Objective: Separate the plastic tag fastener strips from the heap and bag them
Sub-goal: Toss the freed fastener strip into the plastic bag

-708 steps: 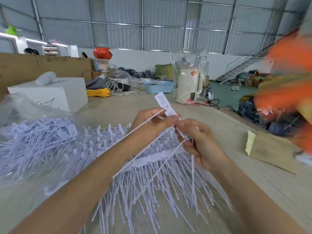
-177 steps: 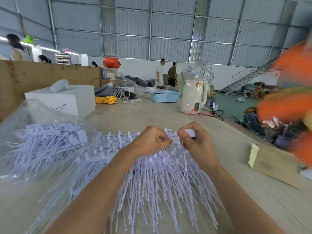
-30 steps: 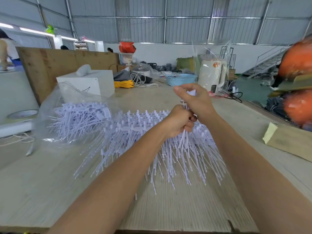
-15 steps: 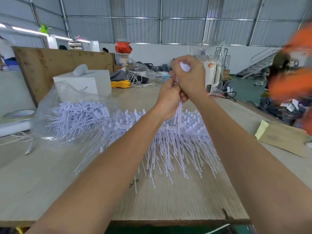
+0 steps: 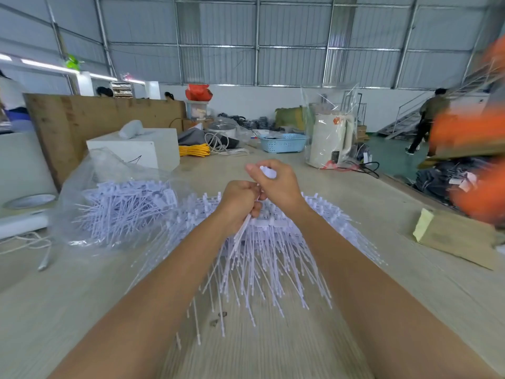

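Since half a second ago both hands have come down from in front of the kettle to just above the heap, and the view has tipped so the table's near edge is out of frame. At the bottom of the frame two bare forearms reach forward over the pale wooden table (image 5: 68, 296). Past them, at centre, the fanned heap of white plastic tag fastener strips (image 5: 273, 258) lies on the table, thin tails pointing toward the viewer. Just above its far part the left hand (image 5: 239, 205) is curled round a small bunch of strips whose tails slant down into the heap, and the right hand (image 5: 276, 184), touching it from above, pinches the white heads of that bunch between thumb and fingers. Left of centre the clear plastic bag (image 5: 90, 192) lies on the table holding a pile of bagged strips, just beside the heap. At the right edge sits a flat brown cardboard piece (image 5: 459, 236). Farther back, left of centre, stands a white box (image 5: 153, 149), then a coil of yellow cord (image 5: 194, 150), a light blue plastic basket (image 5: 282, 143) and a cream electric kettle wrapped in clear film (image 5: 330, 138). In the upper right a person in dark clothes (image 5: 426, 121) walks by a metal staircase.
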Demonstrator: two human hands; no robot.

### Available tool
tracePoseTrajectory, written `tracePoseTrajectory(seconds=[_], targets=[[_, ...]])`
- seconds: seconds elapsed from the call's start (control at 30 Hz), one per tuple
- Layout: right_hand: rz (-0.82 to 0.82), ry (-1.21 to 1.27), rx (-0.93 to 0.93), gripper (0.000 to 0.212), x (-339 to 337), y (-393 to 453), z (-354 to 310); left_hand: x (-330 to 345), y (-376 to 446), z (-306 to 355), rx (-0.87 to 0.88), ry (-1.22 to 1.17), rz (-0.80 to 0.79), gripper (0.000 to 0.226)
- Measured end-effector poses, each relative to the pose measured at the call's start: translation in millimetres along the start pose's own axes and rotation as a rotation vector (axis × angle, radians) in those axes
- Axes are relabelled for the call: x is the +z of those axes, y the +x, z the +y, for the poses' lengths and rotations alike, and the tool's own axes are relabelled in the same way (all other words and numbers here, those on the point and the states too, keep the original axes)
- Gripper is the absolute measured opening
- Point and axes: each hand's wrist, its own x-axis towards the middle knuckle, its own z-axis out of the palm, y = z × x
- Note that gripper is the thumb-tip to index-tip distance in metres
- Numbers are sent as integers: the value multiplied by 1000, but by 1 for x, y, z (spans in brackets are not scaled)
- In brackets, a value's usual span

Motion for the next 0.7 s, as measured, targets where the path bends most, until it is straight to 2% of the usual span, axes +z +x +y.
tracePoseTrajectory(seconds=[0.1,0.2,0.27,0.33,0.43,0.53,0.63,0.7], targets=[[-52,-48,22,30,9,-1,6,-12,0,-3,-18,23,54,30],[-9,-64,-6,26,18,-2,9,-23,-5,-6,-62,51,43,20],[-19,-60,-7,26,26,-3,8,-35,-8,-8,-77,151,21,23],[-64,-55,10,28,38,-4,6,-52,-13,-9,-81,272,26,25],[-169,8,25,33,64,-8,0,-85,-21,-8,-25,451,127,30],[-272,101,10,26,99,-13,-13,-118,-33,-5,16,560,218,31],[-235,161,-38,20,134,-13,-31,-145,-41,5,12,282,276,27],[-226,239,-49,25,154,-9,-43,-163,-42,14,46,156,340,28]])
